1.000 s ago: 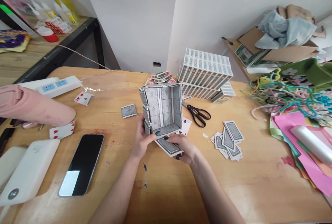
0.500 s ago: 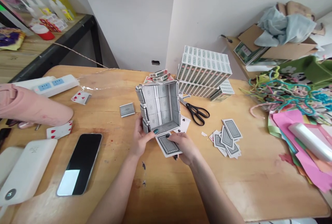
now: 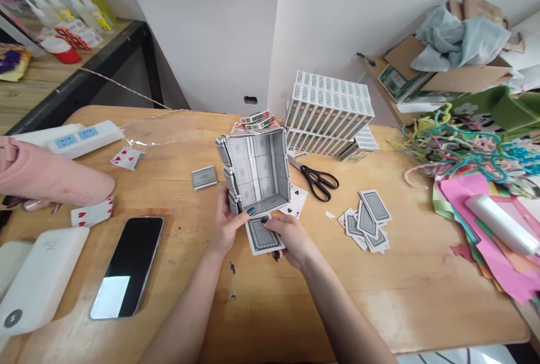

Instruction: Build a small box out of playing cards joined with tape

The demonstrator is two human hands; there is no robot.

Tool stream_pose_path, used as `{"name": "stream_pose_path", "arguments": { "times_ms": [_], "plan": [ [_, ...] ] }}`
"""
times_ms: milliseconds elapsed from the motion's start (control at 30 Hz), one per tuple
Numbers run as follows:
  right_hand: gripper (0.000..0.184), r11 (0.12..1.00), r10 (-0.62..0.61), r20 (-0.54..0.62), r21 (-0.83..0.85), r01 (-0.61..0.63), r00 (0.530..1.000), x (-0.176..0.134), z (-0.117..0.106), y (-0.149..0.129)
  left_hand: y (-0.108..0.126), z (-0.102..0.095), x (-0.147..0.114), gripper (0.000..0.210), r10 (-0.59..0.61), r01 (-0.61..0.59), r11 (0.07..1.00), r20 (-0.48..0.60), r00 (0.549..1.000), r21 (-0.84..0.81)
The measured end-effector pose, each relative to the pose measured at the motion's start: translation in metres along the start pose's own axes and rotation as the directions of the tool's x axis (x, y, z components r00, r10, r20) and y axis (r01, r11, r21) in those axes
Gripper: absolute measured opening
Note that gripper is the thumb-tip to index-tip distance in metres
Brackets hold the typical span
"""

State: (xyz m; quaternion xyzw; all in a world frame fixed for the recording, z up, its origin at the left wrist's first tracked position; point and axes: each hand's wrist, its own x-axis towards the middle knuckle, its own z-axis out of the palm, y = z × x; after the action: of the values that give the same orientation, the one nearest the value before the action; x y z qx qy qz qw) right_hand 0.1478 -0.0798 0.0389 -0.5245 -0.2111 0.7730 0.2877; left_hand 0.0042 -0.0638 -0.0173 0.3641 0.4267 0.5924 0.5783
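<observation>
My left hand [image 3: 228,223] is closed on the lower left side of an open box built of playing cards [image 3: 258,170], its patterned card backs showing inside. The thumb lies along the box's lower edge. Between the thumb and fingers of my right hand [image 3: 291,237] is a playing card [image 3: 262,236], back side up, just below the box's bottom edge. I cannot tell whether the card touches the box. Black-handled scissors [image 3: 319,181] lie right of the box, near a face-up card [image 3: 298,200] partly covered by it.
A small pile of cards [image 3: 368,220] lies to the right, a folded card [image 3: 204,176] to the left. Stacked card packs [image 3: 329,108] stand behind. A phone [image 3: 127,267], power bank [image 3: 44,279] and pink bottle [image 3: 54,175] line the left; coloured paper [image 3: 493,234] the right.
The card in my right hand has shifted slightly left under the box and turned a little straighter. The whole view has shifted slightly; both hands keep their holds.
</observation>
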Motion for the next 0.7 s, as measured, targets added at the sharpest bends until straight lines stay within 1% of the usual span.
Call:
{"name": "stream_pose_path", "arguments": {
  "times_ms": [167,267,400,500,700],
  "plan": [
    [0.013,0.999,0.021,0.017,0.044,-0.021,1.0,0.0007,0.0015,0.0001,-0.0003,-0.0006,0.0002,0.066,0.013,-0.013,1.0,-0.004,1.0,0.015],
    [0.012,0.997,0.003,0.001,0.079,-0.003,1.0,0.0014,0.0043,0.002,-0.0018,-0.0018,-0.0002,0.062,0.013,-0.013,1.0,0.008,1.0,0.014],
    [0.01,0.992,-0.035,-0.018,0.117,0.037,0.999,0.004,0.0044,0.0049,-0.0028,-0.0027,-0.0007,0.065,0.007,-0.007,1.0,0.005,1.0,0.011],
    [0.014,0.99,-0.045,0.003,0.132,0.044,0.999,0.0057,0.002,0.0059,-0.0024,-0.0024,-0.0007,0.065,0.004,-0.004,1.0,0.019,1.0,0.008],
    [0.018,0.994,-0.012,0.076,0.112,0.004,0.997,0.0074,-0.0032,0.0034,-0.0023,-0.0018,-0.0004,0.063,0.017,-0.017,1.0,0.018,1.0,0.025]
  ]
}}
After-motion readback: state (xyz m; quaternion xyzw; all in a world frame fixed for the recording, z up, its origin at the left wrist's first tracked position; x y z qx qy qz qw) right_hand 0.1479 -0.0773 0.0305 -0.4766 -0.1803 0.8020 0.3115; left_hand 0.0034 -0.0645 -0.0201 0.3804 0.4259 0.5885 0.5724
